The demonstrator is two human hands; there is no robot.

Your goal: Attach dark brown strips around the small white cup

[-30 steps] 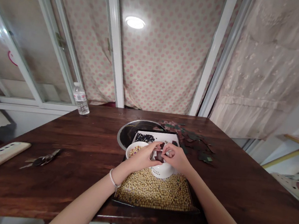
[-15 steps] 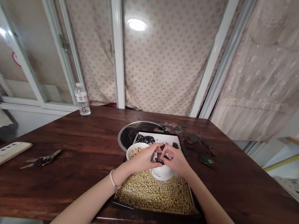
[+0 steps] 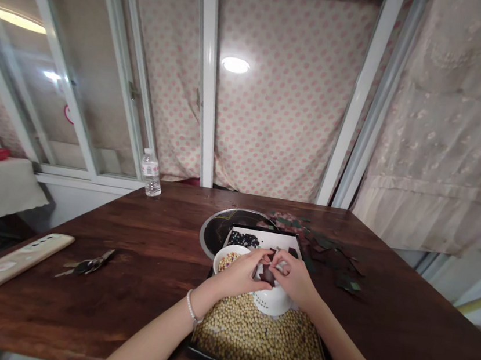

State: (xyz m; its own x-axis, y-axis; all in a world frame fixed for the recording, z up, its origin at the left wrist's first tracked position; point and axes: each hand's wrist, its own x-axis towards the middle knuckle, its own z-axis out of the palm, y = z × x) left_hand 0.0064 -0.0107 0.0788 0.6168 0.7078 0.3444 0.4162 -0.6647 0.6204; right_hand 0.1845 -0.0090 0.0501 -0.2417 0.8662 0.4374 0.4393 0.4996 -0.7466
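My left hand (image 3: 241, 275) and my right hand (image 3: 297, 279) meet above a small white bowl (image 3: 273, 304) with dots on its side. Both have curled fingers holding a dark reddish-brown piece (image 3: 268, 274), thin and flat-looking; the fingers hide part of it. Beside my left hand stands a second white bowl (image 3: 221, 255) holding small multicoloured beads (image 3: 228, 259). Both bowls are in a black-edged tray (image 3: 218, 357), whose near part is covered with gold-coloured round beads (image 3: 265, 338). Black beads (image 3: 244, 239) lie in its far left corner.
A round dark plate (image 3: 212, 232) sits partly behind the tray. Dark green and reddish scraps (image 3: 329, 243) spread over the wooden table (image 3: 158, 240) at the back right. On the left are keys (image 3: 88, 265), a phone (image 3: 15, 263) and a plastic bottle (image 3: 151, 175).
The camera view has shifted, so the table and the things on it appear lower and further right. My hands stay together over the bowl, still holding the reddish-brown piece.
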